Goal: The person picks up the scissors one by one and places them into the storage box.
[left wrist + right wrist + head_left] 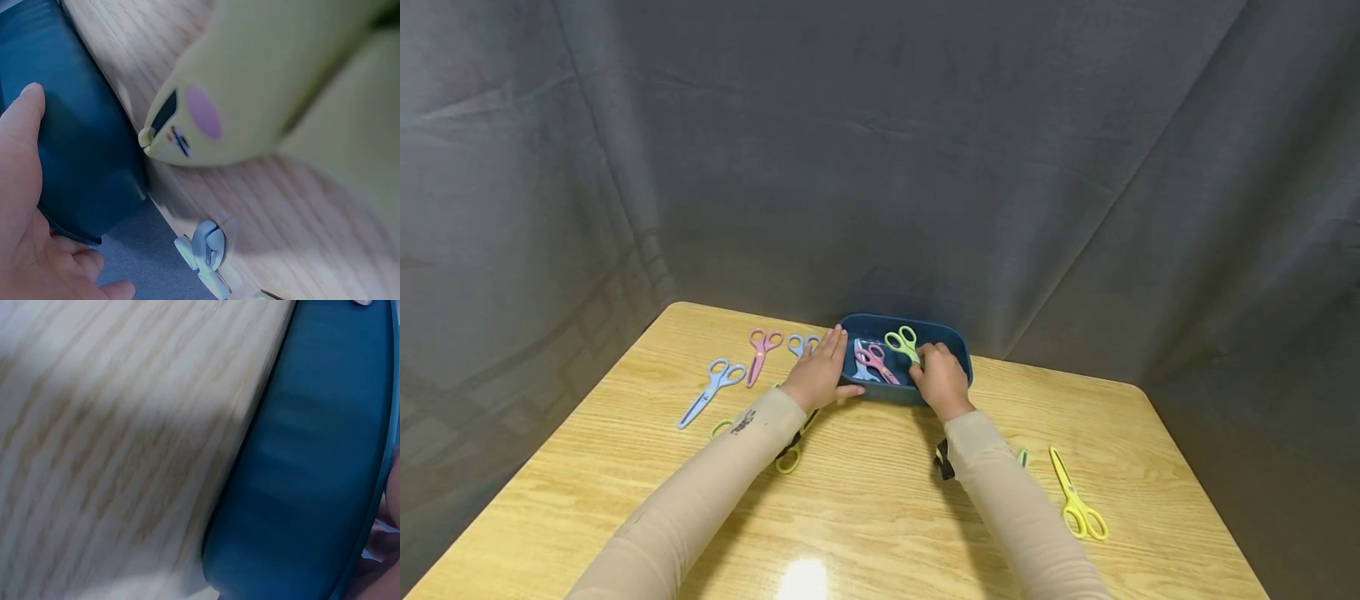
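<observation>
A dark blue plastic bin (887, 392) stands at the back of the table. My left hand (816, 373) rests against its left end with fingers extended along the rim; the thumb (25, 125) lies on the front wall. Reaching into the bin's right part, my right hand (943, 382) pinches the blade end of green scissors (901, 340), whose handle loops point up and left. Pink scissors (874, 360) and light blue scissors (862, 368) lie inside, to the left of them. In the right wrist view, the front wall (300, 456) hides most of that hand.
On the left lie light blue scissors (713, 390), pink scissors (762, 357) and another blue pair (797, 343) partly behind the left hand. Yellow-green scissors loops (787, 461) show beside the left forearm. Yellow scissors (1075, 500) lie at right. A grey curtain (880, 167) hangs behind the table.
</observation>
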Action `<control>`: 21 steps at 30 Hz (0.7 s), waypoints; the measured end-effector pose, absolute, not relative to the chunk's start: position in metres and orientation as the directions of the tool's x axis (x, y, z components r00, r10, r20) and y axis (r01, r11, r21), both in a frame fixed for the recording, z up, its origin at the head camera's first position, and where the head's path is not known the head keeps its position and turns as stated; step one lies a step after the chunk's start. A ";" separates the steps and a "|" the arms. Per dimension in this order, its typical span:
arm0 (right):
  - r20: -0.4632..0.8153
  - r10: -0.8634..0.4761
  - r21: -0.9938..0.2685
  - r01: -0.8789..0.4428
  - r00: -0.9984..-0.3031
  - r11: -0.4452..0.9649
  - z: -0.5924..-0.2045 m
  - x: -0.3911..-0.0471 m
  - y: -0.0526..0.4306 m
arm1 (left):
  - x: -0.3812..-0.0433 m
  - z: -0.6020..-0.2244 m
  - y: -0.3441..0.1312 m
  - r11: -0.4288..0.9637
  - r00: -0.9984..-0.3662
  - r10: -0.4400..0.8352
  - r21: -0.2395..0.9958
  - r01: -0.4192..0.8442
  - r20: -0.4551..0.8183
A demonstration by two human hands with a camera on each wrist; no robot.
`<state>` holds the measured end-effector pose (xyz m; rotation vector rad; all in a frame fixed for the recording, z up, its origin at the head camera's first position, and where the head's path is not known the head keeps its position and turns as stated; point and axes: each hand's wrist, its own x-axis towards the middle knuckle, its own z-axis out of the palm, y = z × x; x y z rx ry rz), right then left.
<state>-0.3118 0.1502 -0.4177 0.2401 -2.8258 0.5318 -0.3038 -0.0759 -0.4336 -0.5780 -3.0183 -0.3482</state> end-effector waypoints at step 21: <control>0.044 -0.052 -0.436 -0.066 -0.998 0.898 -0.420 -0.319 0.145 | -0.302 -0.429 -0.076 0.902 -0.931 0.357 0.229 0.365 0.078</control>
